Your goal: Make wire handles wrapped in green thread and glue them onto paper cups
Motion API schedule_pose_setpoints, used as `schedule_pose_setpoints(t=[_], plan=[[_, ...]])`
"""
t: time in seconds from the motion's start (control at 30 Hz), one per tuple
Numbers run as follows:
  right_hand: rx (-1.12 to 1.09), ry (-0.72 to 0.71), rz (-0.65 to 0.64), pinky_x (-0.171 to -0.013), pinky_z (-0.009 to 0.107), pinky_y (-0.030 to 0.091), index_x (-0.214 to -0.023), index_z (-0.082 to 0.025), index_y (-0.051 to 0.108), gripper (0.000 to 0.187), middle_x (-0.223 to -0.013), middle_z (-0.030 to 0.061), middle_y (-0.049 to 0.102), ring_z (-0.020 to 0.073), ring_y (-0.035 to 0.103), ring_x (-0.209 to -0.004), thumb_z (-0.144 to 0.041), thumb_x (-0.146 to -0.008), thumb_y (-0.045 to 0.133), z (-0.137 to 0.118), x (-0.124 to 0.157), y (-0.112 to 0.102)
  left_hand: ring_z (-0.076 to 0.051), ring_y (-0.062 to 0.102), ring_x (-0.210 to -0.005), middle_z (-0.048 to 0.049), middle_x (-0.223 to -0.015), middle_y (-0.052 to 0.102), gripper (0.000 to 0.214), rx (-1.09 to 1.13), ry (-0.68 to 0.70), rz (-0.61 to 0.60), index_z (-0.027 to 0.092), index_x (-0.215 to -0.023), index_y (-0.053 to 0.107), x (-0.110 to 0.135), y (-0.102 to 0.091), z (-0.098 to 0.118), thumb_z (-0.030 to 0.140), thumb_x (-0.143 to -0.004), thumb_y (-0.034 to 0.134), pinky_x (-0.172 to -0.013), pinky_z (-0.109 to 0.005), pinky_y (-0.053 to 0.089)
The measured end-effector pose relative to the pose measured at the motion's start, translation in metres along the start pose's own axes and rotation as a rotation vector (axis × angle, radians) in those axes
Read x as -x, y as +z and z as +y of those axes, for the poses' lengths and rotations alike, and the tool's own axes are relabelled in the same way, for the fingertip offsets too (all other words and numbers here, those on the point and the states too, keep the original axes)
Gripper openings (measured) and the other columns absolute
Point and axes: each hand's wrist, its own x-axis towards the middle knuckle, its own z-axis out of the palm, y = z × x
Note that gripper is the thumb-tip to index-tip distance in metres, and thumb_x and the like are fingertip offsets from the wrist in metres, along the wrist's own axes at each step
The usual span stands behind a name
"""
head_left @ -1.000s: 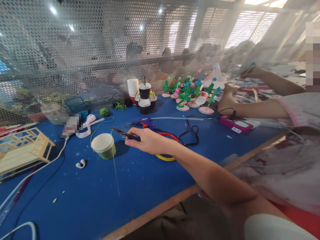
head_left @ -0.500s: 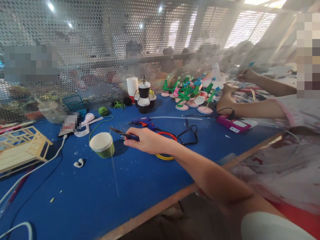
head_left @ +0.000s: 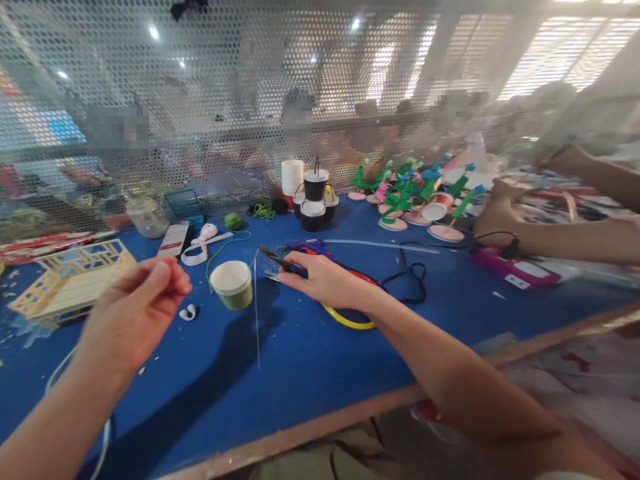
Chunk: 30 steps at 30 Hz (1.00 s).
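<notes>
My right hand [head_left: 325,277] is closed round pliers [head_left: 283,261] with dark jaws and blue grips, pointing left above the table. At the jaws, a thin pale strand [head_left: 257,313] hangs down; whether it is wire or glue I cannot tell. Just left of the jaws stands a white-rimmed cup [head_left: 237,297] with green yarn round its side, and a green strand trails from it to a ball of green yarn [head_left: 233,221]. My left hand [head_left: 135,313] is raised at the left, its fingers curled together; anything between them is hidden.
Behind the pliers lies a blue glue gun [head_left: 307,247] near yellow tape rolls [head_left: 353,323]. Black-and-white pots [head_left: 313,215] and green paper plants [head_left: 400,200] stand at the back. A wooden frame [head_left: 75,287], a phone [head_left: 174,239] and a co-worker's arm [head_left: 545,233] are also here.
My left hand has come into view from the lower left. My right hand still holds the pliers beside the cup. The whole view has shifted, so things appear farther right.
</notes>
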Motion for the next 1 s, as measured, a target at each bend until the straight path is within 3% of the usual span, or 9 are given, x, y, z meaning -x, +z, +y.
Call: schedule_pose_setpoints(t=[0.1,0.27,1.0], plan=[[0.020,-0.001,-0.017,-0.053,0.022,0.035,-0.086,-0.015,0.052,0.024,-0.071,0.0016,0.055,0.0109,0.047,-0.057,-0.036,-0.080,0.042,0.001,0.000,0.002,-0.005,0.049,-0.046,0.0011,-0.052,0.054,0.013,0.024,-0.128,0.010,0.010,-0.062,0.059,-0.004,0.016,0.003,0.004,-0.071,0.053,-0.046,-0.016,0.045],[0.044,-0.008,-0.006,-0.056,0.023,0.035,-0.086,-0.016,0.053,0.025,-0.074,0.0026,0.057,0.0123,0.048,-0.060,-0.037,-0.080,0.042,0.002,0.000,0.005,-0.005,0.049,-0.045,0.0007,-0.048,0.052,0.004,0.027,-0.200,-0.026,0.008,-0.060,0.060,-0.009,0.006,-0.019,0.007,-0.062,0.063,-0.043,-0.015,0.044],[0.029,0.017,-0.051,-0.052,0.022,0.034,-0.083,-0.016,0.052,0.022,-0.066,-0.0004,0.051,0.0104,0.043,-0.055,-0.035,-0.080,0.043,-0.006,0.004,0.007,-0.006,0.046,-0.048,0.0015,-0.050,0.053,0.014,-0.215,-0.060,-0.133,0.012,-0.055,0.057,-0.001,-0.003,-0.026,0.021,-0.057,0.067,-0.046,-0.017,0.035]])
